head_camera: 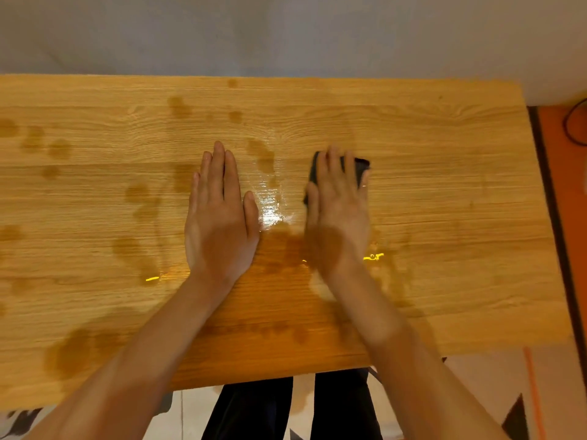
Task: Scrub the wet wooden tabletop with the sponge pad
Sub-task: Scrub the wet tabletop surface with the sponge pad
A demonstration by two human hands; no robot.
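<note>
The wooden tabletop fills the view, with dark wet patches across its left and middle and a shiny wet streak between my hands. My right hand lies flat on a dark sponge pad, pressing it onto the wood; only the pad's far edge and left side show past my fingers. My left hand rests palm down on the table to the left of the streak, fingers together, holding nothing.
A pale wall runs along the table's far edge. An orange floor strip with a dark cable lies beyond the right edge. My dark-trousered legs show below the near edge.
</note>
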